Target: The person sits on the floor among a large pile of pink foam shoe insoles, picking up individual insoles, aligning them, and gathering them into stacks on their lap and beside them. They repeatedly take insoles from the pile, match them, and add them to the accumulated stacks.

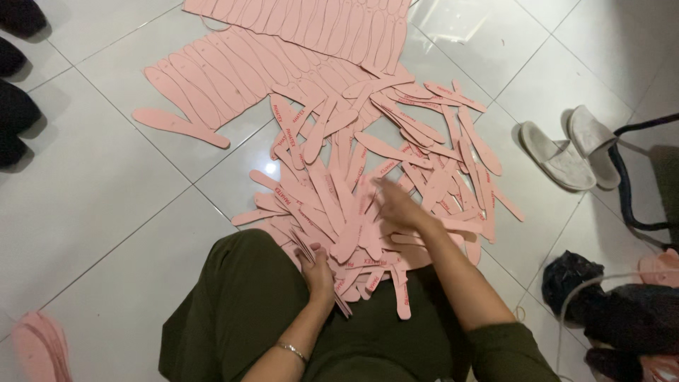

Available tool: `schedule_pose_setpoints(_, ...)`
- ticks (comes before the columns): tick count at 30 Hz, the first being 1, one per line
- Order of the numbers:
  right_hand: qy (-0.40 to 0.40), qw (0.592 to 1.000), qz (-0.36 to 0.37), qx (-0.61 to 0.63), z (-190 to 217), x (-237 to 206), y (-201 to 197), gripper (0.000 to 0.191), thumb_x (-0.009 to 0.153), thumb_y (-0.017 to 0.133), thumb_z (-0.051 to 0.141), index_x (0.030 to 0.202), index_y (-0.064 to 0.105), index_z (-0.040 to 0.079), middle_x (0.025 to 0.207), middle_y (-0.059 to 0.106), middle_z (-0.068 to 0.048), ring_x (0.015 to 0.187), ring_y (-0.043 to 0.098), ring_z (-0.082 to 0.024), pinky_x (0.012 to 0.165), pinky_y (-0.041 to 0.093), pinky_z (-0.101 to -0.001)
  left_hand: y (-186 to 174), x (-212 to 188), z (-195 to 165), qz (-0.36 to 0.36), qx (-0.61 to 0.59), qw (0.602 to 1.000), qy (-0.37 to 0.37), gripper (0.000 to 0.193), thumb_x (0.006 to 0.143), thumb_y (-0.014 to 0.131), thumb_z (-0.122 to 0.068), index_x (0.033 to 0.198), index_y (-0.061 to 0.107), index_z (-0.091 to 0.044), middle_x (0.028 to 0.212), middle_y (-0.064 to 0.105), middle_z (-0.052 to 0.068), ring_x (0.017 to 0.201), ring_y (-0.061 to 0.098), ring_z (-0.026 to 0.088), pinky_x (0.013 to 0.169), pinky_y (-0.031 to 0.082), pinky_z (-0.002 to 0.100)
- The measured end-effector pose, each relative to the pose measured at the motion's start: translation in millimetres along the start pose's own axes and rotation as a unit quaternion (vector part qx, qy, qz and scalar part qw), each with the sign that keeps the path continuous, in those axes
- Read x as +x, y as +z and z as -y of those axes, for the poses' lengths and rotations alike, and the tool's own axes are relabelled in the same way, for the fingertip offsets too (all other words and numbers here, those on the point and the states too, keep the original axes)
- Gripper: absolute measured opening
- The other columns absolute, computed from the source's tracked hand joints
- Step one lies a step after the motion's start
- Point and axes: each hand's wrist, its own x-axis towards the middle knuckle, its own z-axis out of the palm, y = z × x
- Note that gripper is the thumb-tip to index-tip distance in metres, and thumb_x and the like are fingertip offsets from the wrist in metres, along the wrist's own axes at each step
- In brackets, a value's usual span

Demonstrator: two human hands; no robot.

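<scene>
insoles point(332, 205) were pink with red print; floor point(92, 184) white glossy tile, trousers point(240, 311) olive green, slippers point(573, 152) off-white, bag point(569, 279) black.

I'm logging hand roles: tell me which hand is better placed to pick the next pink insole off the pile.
Probably the right hand: it reaches over the loose pink insoles, fingers free. The left hand already grips a stack of insoles near the lap.

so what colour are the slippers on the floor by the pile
The slippers are off-white or pale grey, plain, seen in the head view to the right of the pink insole pieces.
</scene>
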Motion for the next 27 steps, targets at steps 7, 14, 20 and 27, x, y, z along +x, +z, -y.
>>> schedule_pose_setpoints(7, 0.179, 0.965, -0.135, -0.136, -60.6, 45.8, -38.4, 0.096, 0.078, 0.082, 0.019, 0.162, 0.035, 0.013, 0.169, 0.027, -0.027, 0.156, 0.027, -0.043, 0.122, 0.031, -0.0582, -14.3, -3.0, 22.4, 0.019, -0.005, 0.999, -0.049, 0.027, 0.096, 0.058, -0.02, 0.121, 0.057, -0.008, 0.078, 0.054, 0.004, 0.055, 0.049, 0.012, 0.048, 0.044, 0.028)
schedule_pose_setpoints(14, 0.282, 0.94, 0.061, -0.181, -71.9, 76.4, -73.1, 0.164, 0.045, 0.104, 0.04, 0.165, -0.007, 0.029, 0.171, -0.006, -0.017, 0.157, -0.003, -0.043, 0.118, 0.012, -0.0749, -26.8, -7.9, 47.2, 0.017, -0.048, 0.994, -0.102, 0.026, 0.096, 0.059, -0.018, 0.119, 0.057, -0.007, 0.081, 0.056, 0.004, 0.058, 0.046, 0.011, 0.049, 0.042, 0.027)
schedule_pose_setpoints(20, 0.293, 0.945, 0.079, -0.12, -81.0, 80.6, -75.0, 0.155, 0.042, 0.1, 0.036, 0.165, 0.006, 0.02, 0.163, 0.021, -0.022, 0.148, 0.028, -0.05, 0.115, 0.037, -0.0628, -25.8, -18.8, 42.2, 0.016, -0.039, 0.994, -0.1, 0.026, 0.096, 0.06, -0.019, 0.118, 0.059, -0.007, 0.082, 0.057, 0.004, 0.06, 0.047, 0.01, 0.05, 0.042, 0.026)
schedule_pose_setpoints(27, 0.258, 0.949, 0.029, -0.178, -86.0, 60.4, -38.8, 0.114, 0.052, 0.095, 0.033, 0.147, 0.04, 0.005, 0.146, 0.038, -0.023, 0.131, 0.042, -0.053, 0.113, 0.038, -0.0591, -19.8, -19.5, 25.1, 0.043, -0.038, 0.993, -0.1, 0.025, 0.097, 0.058, -0.019, 0.119, 0.057, -0.008, 0.083, 0.057, 0.002, 0.061, 0.046, 0.01, 0.05, 0.041, 0.025)
